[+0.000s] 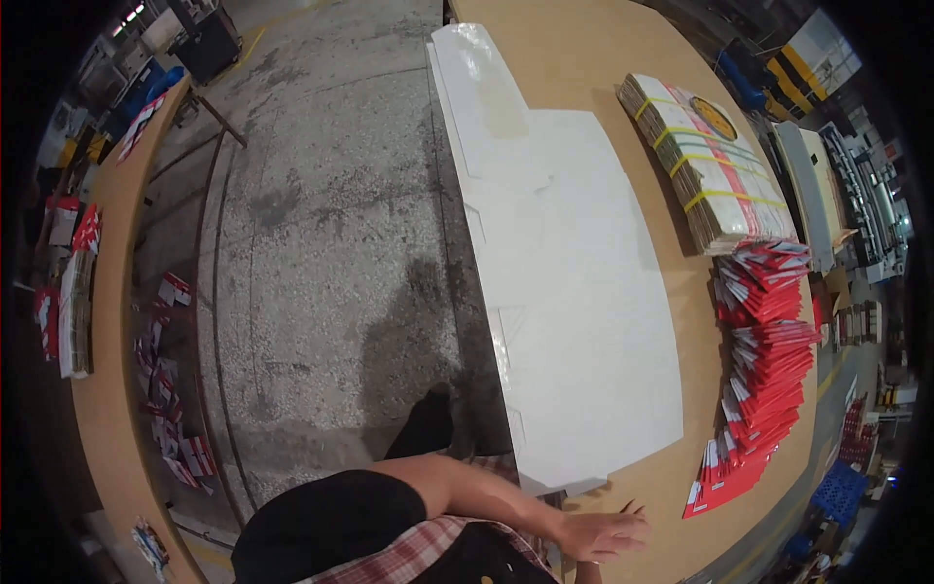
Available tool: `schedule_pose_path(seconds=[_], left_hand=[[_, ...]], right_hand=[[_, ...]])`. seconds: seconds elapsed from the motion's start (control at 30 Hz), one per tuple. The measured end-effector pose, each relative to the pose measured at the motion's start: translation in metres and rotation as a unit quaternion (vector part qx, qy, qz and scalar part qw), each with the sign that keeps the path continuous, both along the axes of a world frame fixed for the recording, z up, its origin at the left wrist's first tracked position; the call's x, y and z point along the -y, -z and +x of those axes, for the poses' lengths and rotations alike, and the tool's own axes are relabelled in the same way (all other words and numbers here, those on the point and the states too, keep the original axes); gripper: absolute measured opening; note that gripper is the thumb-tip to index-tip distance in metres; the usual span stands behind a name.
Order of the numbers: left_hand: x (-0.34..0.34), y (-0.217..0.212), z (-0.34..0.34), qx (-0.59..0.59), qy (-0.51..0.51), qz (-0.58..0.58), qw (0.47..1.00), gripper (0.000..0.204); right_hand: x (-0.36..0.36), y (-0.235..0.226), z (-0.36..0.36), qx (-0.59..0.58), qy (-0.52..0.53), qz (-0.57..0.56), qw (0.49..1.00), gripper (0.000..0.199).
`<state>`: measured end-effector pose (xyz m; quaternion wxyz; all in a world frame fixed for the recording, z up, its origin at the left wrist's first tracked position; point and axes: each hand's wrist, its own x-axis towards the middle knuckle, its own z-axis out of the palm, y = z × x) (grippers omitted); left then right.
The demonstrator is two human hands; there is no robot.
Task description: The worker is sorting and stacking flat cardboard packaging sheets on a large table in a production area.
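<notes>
My left forearm reaches across the lower edge, and my left hand [605,534] is over the near end of the brown table [623,501]. Its fingers look stretched and a little apart, with nothing seen in them. Just below it shows a strip of skin, likely my right wrist [588,573]; the fingers of that hand are hidden. Beyond my left hand lie large white sheets [584,292], partly overlapping, along the table's left edge. To the right, a long row of red and white folded card pieces [764,389] lies fanned out.
A bundle of flat cartons [705,161] bound with yellow straps lies past the red row. Left across the concrete floor [302,243] stands another long table [107,409] with stacks on it. Red and white pieces [165,389] lie beneath its edge. A blue crate [842,492] is far right.
</notes>
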<state>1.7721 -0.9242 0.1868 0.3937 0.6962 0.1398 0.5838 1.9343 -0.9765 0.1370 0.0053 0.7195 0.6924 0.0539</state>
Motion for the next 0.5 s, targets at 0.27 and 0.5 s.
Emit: schedule_pose_path(seconds=[0.27, 0.5], left_hand=[[-0.005, -0.058, -0.295, -0.113, -0.321, -0.379, 0.86, 0.037], [-0.034, 0.034, -0.505, -0.059, -0.52, -0.448, 0.725, 0.045]], right_hand=[[-0.008, -0.005, 0.007, 0.003, 0.012, -0.038, 0.999, 0.064], [-0.068, -0.019, -0.024, -0.097, 0.138, -0.097, 0.981, 0.051]])
